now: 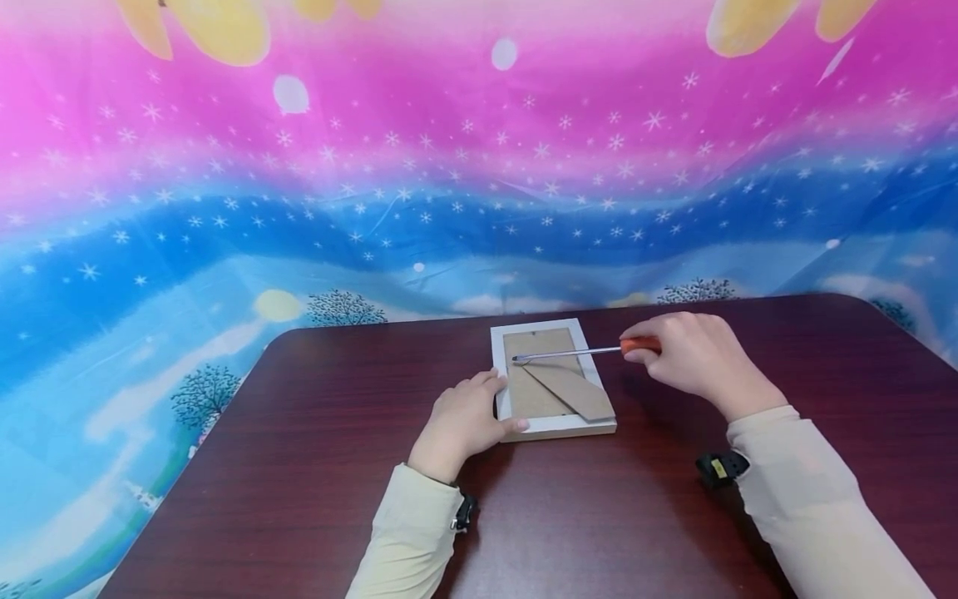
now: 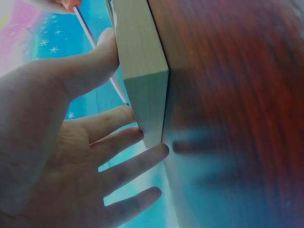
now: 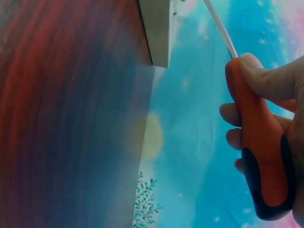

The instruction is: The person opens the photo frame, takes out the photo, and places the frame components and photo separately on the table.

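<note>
A white-edged picture frame [image 1: 596, 374] lies face down, its brown backing board [image 1: 540, 398] and angled easel stand [image 1: 572, 391] facing up. At its near left corner, my left hand [image 1: 466, 420] rests with fairly straight fingers against the side and the thumb on the near border. In the left wrist view, the fingers [image 2: 135, 164] are spread, some touching the frame's pale side [image 2: 145, 90]. From the right, my right hand [image 1: 692, 358] grips the orange and black handle of a screwdriver [image 3: 263, 142]. Its metal shaft reaches across the backing, the tip near the stand's upper end.
The dark reddish wooden table [image 1: 299, 482] has rounded far corners. Behind it hangs a pink and blue cloth [image 1: 449, 166] printed with snowflakes and trees. Black straps with small devices [image 1: 722, 468] sit at both wrists.
</note>
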The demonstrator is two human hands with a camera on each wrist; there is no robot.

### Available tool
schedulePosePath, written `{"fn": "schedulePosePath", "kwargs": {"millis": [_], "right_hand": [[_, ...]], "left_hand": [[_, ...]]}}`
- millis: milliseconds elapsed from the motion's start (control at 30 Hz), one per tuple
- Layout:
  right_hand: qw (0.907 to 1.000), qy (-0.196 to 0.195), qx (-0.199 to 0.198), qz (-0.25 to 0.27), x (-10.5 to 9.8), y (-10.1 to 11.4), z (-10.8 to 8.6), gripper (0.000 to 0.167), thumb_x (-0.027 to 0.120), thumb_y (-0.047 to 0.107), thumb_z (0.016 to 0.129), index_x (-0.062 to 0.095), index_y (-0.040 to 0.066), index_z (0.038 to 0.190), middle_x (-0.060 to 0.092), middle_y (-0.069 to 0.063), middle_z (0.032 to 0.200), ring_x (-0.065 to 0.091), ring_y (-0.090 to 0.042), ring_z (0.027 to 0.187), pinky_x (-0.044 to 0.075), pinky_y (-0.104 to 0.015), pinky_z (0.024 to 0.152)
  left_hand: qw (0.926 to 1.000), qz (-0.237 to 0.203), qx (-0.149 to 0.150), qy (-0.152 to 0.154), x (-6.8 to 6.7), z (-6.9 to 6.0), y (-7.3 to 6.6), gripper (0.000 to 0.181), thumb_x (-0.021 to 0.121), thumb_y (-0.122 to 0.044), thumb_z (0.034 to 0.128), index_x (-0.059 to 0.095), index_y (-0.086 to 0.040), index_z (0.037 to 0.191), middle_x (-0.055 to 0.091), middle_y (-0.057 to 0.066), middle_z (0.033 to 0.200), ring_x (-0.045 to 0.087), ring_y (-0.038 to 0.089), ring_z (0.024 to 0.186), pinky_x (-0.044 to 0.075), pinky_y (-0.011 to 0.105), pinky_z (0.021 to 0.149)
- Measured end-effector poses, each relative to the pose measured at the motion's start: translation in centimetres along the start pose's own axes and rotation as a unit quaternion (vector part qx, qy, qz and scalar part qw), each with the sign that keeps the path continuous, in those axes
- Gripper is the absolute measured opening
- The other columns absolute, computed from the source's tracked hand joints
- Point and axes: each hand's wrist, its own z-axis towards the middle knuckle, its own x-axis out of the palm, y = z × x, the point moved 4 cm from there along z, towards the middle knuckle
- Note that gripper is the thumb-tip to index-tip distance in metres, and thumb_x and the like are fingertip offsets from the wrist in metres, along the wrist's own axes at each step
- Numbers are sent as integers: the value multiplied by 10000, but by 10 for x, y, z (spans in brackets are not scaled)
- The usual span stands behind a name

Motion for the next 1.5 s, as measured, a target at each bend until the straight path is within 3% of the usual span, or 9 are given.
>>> {"fn": "schedulePosePath", "kwargs": {"millis": [500, 767, 967, 1267, 1500], "right_hand": [[9990, -6, 451, 43, -15, -25, -5, 235, 717, 361, 901, 773, 241, 1095, 732, 52, 814, 630, -179, 686, 453, -400, 575], [9950, 227, 969, 79, -18, -52, -15, 411, 671, 443, 925, 718, 164, 1223, 589, 62, 617, 513, -175, 586, 401, -382, 544], [9920, 249, 1228, 125, -25, -69, -23, 478, 640, 468, 936, 680, 130, 1271, 563, 32, 603, 510, -206, 594, 390, -390, 545], [9900, 164, 1385, 205, -30, -82, -32, 503, 633, 489, 935, 668, 126, 1281, 551, 14, 619, 511, -215, 617, 380, -386, 554], [9906, 97, 1350, 197, -32, -81, -33, 570, 577, 573, 937, 669, 128, 1281, 527, 12, 595, 498, -207, 597, 373, -379, 545]], "left_hand": [[9999, 139, -84, -7, 1, -1, 3, 728, 706, -529, 872, 517, -126, 1448, 466, 69, 1498, 493, 337, 1306, 397, 517, 1039], [9999, 83, -92, 20, 3, 0, 2, 734, 703, -534, 872, 507, -131, 1454, 453, 63, 1508, 481, 338, 1317, 385, 519, 1049], [10000, -32, -78, 36, 2, -1, 1, 729, 711, -517, 873, 507, -126, 1454, 454, 70, 1507, 469, 342, 1328, 370, 532, 1060], [10000, 0, -43, 55, 2, -2, -1, 733, 702, -522, 878, 505, -104, 1447, 459, 91, 1497, 479, 335, 1317, 386, 530, 1046], [9986, 449, -218, 173, 3, -5, -10, 736, 640, -564, 905, 485, -71, 1429, 470, 108, 1458, 505, 315, 1275, 407, 497, 1030]]}}
